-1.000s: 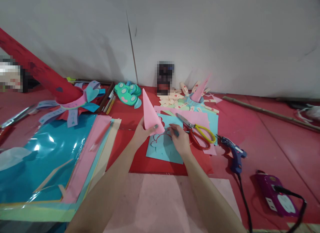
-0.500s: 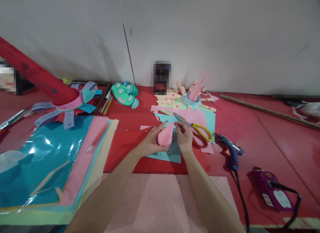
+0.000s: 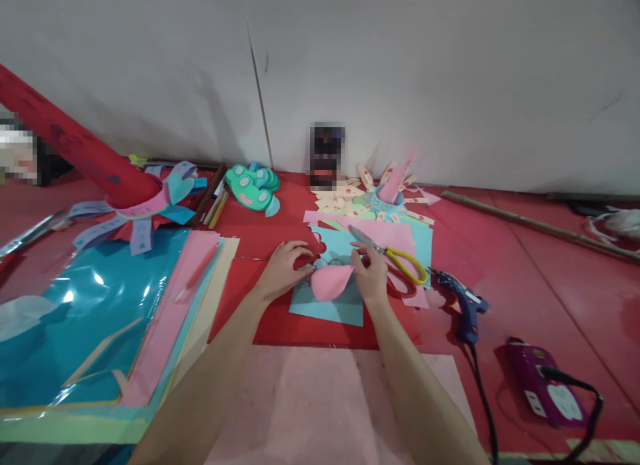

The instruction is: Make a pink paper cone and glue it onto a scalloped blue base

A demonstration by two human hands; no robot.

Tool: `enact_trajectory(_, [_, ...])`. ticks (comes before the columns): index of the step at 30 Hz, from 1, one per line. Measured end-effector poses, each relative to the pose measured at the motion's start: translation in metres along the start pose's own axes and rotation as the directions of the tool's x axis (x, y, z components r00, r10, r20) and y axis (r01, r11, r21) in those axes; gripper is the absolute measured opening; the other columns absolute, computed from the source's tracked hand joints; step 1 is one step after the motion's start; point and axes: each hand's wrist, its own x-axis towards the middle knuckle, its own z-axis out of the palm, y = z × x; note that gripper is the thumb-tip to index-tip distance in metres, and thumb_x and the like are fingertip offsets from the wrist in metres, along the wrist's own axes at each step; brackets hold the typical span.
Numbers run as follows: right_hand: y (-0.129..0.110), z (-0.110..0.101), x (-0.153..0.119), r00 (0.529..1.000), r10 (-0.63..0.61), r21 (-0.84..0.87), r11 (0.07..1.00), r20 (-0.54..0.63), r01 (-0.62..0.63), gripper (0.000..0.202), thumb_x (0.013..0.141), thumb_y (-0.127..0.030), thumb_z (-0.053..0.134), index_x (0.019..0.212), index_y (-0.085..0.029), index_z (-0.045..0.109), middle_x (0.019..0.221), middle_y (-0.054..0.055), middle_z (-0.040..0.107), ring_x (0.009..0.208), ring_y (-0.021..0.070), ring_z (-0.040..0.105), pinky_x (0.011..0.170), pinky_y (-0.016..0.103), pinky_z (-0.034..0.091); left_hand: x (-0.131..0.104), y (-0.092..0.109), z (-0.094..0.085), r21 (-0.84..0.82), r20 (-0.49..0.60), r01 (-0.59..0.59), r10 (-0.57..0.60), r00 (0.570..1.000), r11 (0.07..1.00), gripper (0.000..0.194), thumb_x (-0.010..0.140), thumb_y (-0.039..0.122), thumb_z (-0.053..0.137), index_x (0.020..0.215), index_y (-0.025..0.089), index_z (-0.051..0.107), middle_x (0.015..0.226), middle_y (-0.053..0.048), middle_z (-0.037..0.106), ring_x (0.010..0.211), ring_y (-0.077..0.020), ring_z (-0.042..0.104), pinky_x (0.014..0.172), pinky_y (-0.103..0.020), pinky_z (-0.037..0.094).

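A pink paper cone (image 3: 331, 283) lies on its side over a light blue sheet (image 3: 327, 310), its point toward the right. At that point my right hand (image 3: 371, 273) pinches with thumb and fingers. My left hand (image 3: 284, 268) is beside the wide end, fingers curved and apart, the thumb close to the cone's edge. Just behind the cone is a small light blue paper piece (image 3: 321, 264), partly hidden. Scissors (image 3: 400, 260) with yellow and red handles lie against the right side of my right hand.
A glue gun (image 3: 465, 305) and a purple power box (image 3: 545, 385) lie at right. Decorated paper crafts (image 3: 387, 195), green cut-outs (image 3: 253, 188) and a pixelated dark object (image 3: 327, 155) stand along the wall. Sheets under plastic (image 3: 110, 318) and a red tube (image 3: 85, 145) occupy the left.
The pink cone has tipped from upright onto its side, point now rightward. My left hand has let go of it and shifted left. My right hand has stayed near the point.
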Motion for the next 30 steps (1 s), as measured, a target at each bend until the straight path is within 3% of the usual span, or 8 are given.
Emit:
enact_trajectory(4, [-0.001,0.001,-0.002,1.000,0.024,-0.012,1.000,0.018,-0.024,0.034,0.077,-0.039,0.052,0.098,-0.017,0.067,0.071,0.001,0.061,0.049,0.0110,0.039,0.052,0.027,0.040,-0.002,0.001,-0.002,0.130,0.121,-0.033,0.017,0.993,0.991,0.020,0.083,0.036,0.060,0.097,0.024,0.068,0.129,-0.006,0.057,0.126,-0.0256,0.048,0.114,-0.052,0.022])
enact_trajectory(10, [-0.001,0.002,-0.003,0.997,0.005,-0.042,0.999,0.071,-0.002,0.028,0.077,-0.036,0.052,0.090,-0.017,0.070,0.071,0.001,0.062,0.051,0.0109,0.043,0.056,0.026,0.040,0.001,-0.005,0.000,0.192,0.150,-0.046,0.016,0.988,0.980,0.022,0.088,0.036,0.055,0.102,0.026,0.069,0.132,-0.006,0.056,0.126,-0.0245,0.047,0.114,-0.050,0.023])
enact_trajectory(15, [0.002,0.003,-0.001,0.992,-0.096,-0.048,0.994,0.079,0.100,0.024,0.077,-0.034,0.054,0.083,-0.018,0.071,0.072,0.003,0.065,0.055,0.0128,0.047,0.061,0.028,0.043,0.003,-0.011,0.001,0.238,0.158,-0.046,0.008,0.987,0.970,0.024,0.090,0.033,0.052,0.104,0.027,0.070,0.132,-0.004,0.057,0.125,-0.0236,0.048,0.115,-0.049,0.023])
enact_trajectory(23, [0.007,0.004,-0.001,0.955,-0.194,-0.155,0.961,0.222,0.231,0.023,0.084,-0.033,0.056,0.082,-0.021,0.074,0.076,0.006,0.069,0.070,0.0185,0.057,0.069,0.031,0.043,0.005,-0.017,0.002,0.158,0.114,-0.035,0.017,0.993,0.987,0.024,0.089,0.035,0.054,0.102,0.023,0.069,0.128,-0.006,0.061,0.123,-0.0239,0.051,0.113,-0.047,0.025])
enact_trajectory(30, [0.008,0.006,-0.001,0.955,-0.136,-0.221,0.955,0.262,0.197,0.019,0.081,-0.031,0.060,0.070,-0.020,0.070,0.069,0.005,0.064,0.070,0.0187,0.057,0.065,0.030,0.041,0.004,-0.016,0.000,0.031,0.076,-0.025,0.023,0.997,0.999,0.033,0.087,0.043,0.056,0.111,0.022,0.065,0.124,-0.007,0.064,0.122,-0.0240,0.052,0.113,-0.046,0.027])
